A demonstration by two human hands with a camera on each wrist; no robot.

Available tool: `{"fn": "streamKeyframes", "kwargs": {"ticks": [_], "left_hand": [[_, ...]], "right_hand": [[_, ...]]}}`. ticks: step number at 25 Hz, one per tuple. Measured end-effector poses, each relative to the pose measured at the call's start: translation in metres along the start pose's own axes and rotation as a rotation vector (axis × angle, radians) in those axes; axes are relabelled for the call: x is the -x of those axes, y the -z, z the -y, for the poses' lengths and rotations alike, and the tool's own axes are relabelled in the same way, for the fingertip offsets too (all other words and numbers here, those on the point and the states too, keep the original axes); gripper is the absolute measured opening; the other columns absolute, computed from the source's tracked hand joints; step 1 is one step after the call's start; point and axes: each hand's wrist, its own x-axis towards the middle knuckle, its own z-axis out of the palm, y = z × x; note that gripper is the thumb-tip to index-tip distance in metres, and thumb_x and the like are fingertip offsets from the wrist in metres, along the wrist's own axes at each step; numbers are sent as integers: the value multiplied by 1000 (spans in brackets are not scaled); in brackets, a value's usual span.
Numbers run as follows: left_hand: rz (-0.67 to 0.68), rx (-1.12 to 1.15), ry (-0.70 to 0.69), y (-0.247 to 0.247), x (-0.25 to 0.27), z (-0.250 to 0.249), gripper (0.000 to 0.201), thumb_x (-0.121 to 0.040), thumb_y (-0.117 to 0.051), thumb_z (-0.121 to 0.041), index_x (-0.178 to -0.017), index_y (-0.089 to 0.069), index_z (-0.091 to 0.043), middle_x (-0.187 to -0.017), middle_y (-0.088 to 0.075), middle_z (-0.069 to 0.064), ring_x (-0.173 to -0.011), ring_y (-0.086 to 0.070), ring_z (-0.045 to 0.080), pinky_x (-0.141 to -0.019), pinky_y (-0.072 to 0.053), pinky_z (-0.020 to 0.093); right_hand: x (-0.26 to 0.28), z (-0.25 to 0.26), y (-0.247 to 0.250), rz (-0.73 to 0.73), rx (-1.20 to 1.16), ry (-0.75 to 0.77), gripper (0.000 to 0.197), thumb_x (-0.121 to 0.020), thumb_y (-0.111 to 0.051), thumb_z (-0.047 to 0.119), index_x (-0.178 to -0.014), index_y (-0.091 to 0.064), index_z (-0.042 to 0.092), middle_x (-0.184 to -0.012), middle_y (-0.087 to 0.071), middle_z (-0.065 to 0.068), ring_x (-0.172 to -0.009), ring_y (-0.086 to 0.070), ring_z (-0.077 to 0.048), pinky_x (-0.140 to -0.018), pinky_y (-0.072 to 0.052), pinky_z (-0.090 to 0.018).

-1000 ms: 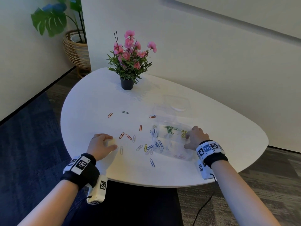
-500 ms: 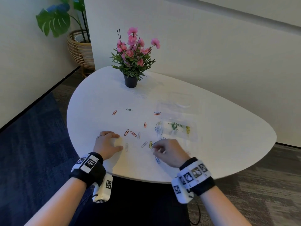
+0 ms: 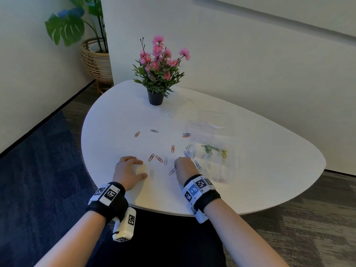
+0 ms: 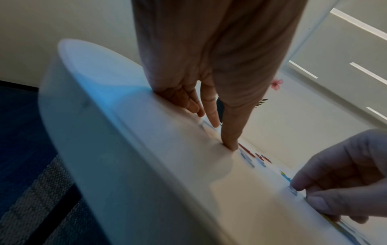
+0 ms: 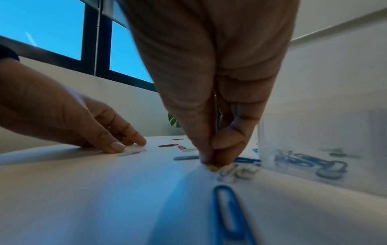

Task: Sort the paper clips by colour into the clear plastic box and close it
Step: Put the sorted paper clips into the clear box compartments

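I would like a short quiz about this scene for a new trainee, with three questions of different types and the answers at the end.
1. True or false: the right hand pinches a yellow paper clip on the table.
2. Which colour of clips lies beside the yellow clips in the far part of the clear box? A) green B) pink C) black
3. Fill in: the left hand rests on the table and holds ____.

Key: 1 true; 2 A, the green clips; 3 nothing.
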Motion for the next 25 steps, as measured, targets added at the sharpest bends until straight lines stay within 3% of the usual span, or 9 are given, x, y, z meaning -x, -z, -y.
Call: {"fn": "streamKeyframes", "kwargs": {"ticks": [9,12,16,21,25], "left_hand": [[-3,15,5,-1,-1,2,48,-71,-80,-22,-116,-64,-18,-134,-44,3,-125,-44,22,-110,-32,34],[-7,13,-4,-1,0,1,48,-71,-79,-22,-116,-64,-17,-134,-45,3,-125,-44,22,-109,-31,33],[-8,1,-11,0,0,1,48,-72,-79,-22,-117,-63,-17,-134,-45,3,-125,-45,22,-109,-31,33],[2,5,-12,0,0,2,48,-72,-78,-24,-117,-63,-18,-134,-44,2,-125,-44,22,-108,-31,33],[-3,7,-21,0,1,3,48,-72,-79,-23,-117,-63,-17,-134,-45,2,-125,-44,22,-108,-32,34]], "right_hand": [[11,-11,-4,-69,-102,-51,25,-85,-58,1,-110,-55,0,-120,-45,-17,-99,-55,-32,-85,-49,-39],[13,-18,1,-63,-76,-75,31,-79,-68,10,-107,-59,-1,-115,-55,-16,-104,-56,-30,-82,-47,-33],[10,-21,0,-50,-148,-81,23,-78,-70,13,-98,-68,0,-102,-68,-16,-102,-61,-29,-72,-45,-26],[5,-15,-4,-97,-237,-74,15,-82,-67,9,-93,-72,2,-96,-71,-18,-91,-66,-27,-83,-56,-31],[-3,-10,1,5,-123,-66,15,-84,-60,6,-96,-66,1,-103,-66,-19,-93,-65,-31,-81,-56,-37]]}}
